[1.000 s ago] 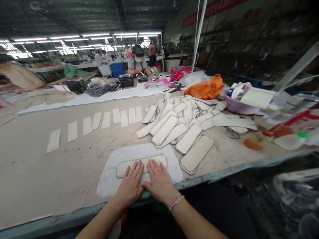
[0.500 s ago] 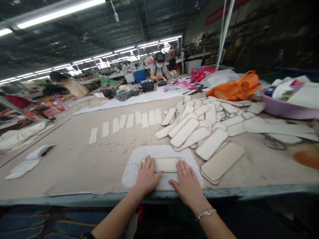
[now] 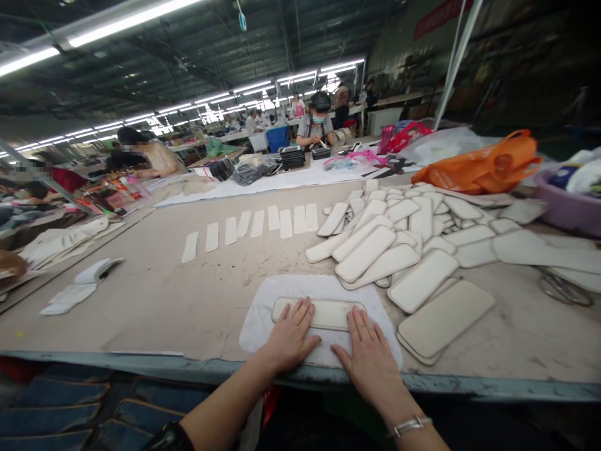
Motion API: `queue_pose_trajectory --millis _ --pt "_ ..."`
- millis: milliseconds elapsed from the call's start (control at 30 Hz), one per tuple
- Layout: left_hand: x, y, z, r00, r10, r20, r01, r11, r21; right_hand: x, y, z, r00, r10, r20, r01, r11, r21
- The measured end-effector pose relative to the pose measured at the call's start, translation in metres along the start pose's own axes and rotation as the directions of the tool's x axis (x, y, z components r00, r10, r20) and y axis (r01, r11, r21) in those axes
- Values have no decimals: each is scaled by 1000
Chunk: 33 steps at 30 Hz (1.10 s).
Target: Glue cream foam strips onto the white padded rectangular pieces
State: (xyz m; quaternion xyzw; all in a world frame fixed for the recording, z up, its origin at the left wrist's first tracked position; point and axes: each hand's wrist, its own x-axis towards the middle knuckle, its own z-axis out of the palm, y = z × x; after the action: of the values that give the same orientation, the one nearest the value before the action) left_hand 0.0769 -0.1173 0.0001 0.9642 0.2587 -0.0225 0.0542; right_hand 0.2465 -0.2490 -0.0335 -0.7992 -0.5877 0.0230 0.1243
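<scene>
A cream oblong pad with rounded ends and a dark edge lies flat on a white cloth near the table's front edge. My left hand rests open on the pad's left part, fingers spread over its surface. At the pad's right end, my right hand lies open with its fingertips on the pad and its thumb apart on the cloth. Just to the right, larger cream pads are stacked, partly overlapping. Behind them a loose heap of similar pads spreads out.
Several small white strips stand in a row beyond the cloth. Folded white pieces lie at left. An orange bag and a purple basin sit at back right. A co-worker sits across the table.
The camera view has turned slightly left, so the scene sits further right. My left hand has slid a little rightward along the pad; my right hand stays at its right end.
</scene>
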Motion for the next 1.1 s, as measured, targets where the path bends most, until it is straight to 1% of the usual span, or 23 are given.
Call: queue_pose_trajectory --millis 100,200,300,367,433,500,567,600,667,733,800,867,900,967,1000,1033,1100 --pt "-11 -37 0 994 -106 13 105 994 31 1 -1 -2 1000 14 20 -15 999 28" --pt "-12 -55 -2 989 -147 23 147 989 5 3 -3 -8 997 38 64 -42 997 58" --pt "-2 -58 -10 986 -167 3 167 983 -71 4 -2 -13 996 40 84 -50 992 113" --pt "7 -57 -18 976 -218 -8 214 967 -140 4 0 -15 998 20 60 -30 985 173" --pt "15 -55 -28 959 -284 18 281 935 -217 4 4 -16 999 31 19 -35 969 245" --pt "18 -52 -36 940 -333 78 341 893 -295 5 9 -16 995 91 -34 -75 939 336" --pt "17 -47 -41 927 -352 133 375 840 -391 7 15 -17 981 174 -92 -117 891 438" --pt "14 -44 -42 922 -353 158 385 802 -457 8 18 -17 970 212 -116 -130 862 489" --pt "8 -35 -44 918 -343 197 389 688 -613 12 23 -18 951 274 -140 -141 792 594" --pt "0 -24 -45 919 -328 218 374 552 -745 16 29 -20 933 340 -119 -160 687 709" --pt "-8 -11 -46 927 -302 224 348 466 -813 20 33 -23 902 426 -71 -201 561 803" --pt "-14 2 -48 930 -292 224 337 434 -835 22 35 -28 867 499 -9 -235 425 874" --pt "-16 7 -50 929 -294 226 339 425 -839 23 36 -31 864 504 25 -232 353 906" --pt "-20 17 -51 926 -294 235 343 403 -849 22 36 -38 886 457 74 -189 213 959" --pt "-22 20 -51 928 -282 244 343 389 -855 21 37 -42 896 436 78 -161 155 975" --pt "-23 23 -51 931 -261 257 343 375 -862 21 37 -45 897 437 71 -134 116 984" --pt "-26 28 -49 931 -225 287 352 347 -870 20 39 -49 867 496 51 -105 82 991"
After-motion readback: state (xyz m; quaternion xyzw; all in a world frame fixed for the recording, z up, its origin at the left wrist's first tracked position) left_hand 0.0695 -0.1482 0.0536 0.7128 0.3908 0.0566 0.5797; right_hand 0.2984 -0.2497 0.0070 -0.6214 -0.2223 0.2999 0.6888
